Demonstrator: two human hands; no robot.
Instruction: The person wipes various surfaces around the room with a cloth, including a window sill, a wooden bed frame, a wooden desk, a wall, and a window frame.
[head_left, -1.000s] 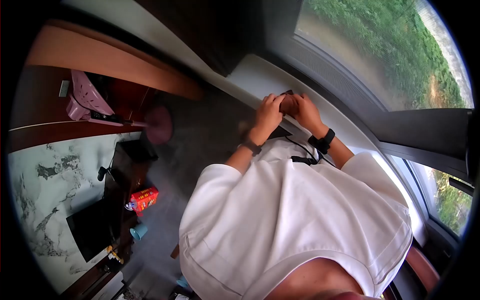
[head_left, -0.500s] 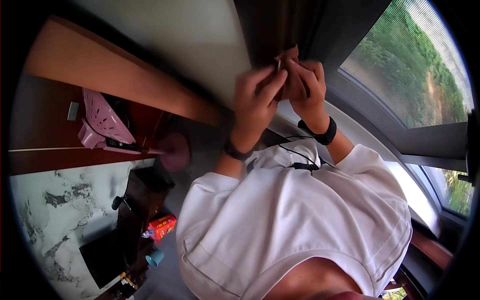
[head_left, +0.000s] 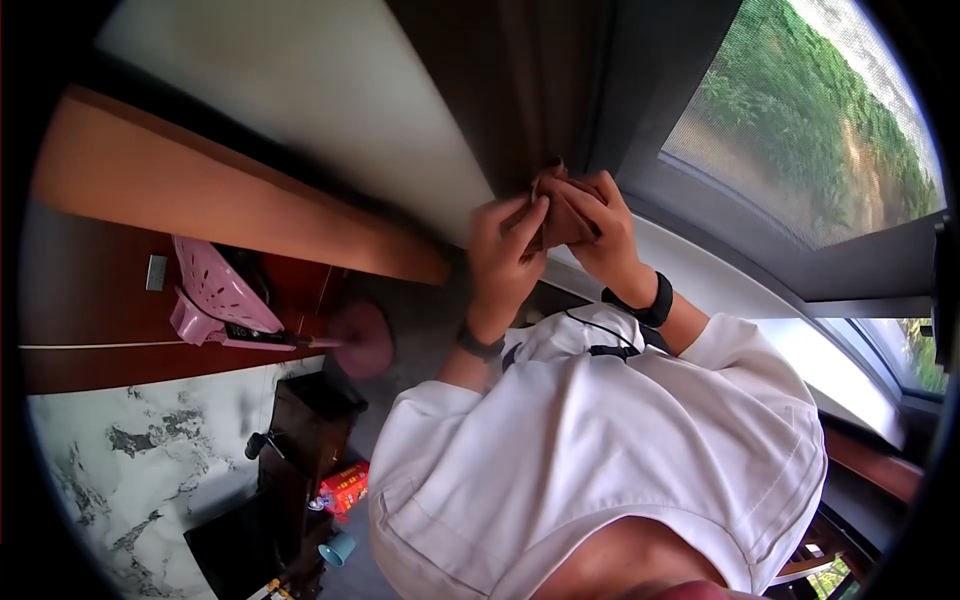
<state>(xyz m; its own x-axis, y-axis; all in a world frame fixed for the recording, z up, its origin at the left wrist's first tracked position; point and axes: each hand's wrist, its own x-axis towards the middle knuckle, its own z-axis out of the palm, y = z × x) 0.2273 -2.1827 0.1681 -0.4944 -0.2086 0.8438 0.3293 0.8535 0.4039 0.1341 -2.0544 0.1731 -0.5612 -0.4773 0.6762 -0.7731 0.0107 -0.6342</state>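
Note:
My left hand [head_left: 503,255] and my right hand [head_left: 607,235] are raised in front of my chest, close together. Between them is a piece of brown cloth [head_left: 565,215], bunched up, with fingers of both hands pinched on it. A small corner of the cloth sticks up above the fingertips. Behind it runs a dark brown vertical band [head_left: 500,90]; whether the cloth joins it I cannot tell. Each wrist wears a dark band.
To the right is a screened window [head_left: 810,130] with a grey frame and a white sill [head_left: 720,265]. A pink standing fan [head_left: 225,290], a red packet [head_left: 345,488] and a blue cup [head_left: 338,548] are at left, below an orange-brown beam [head_left: 230,190].
Both hands have come down in the view, nearer my chest, with the brown cloth still between them. More of the cloth shows now. The whole view has shifted slightly.

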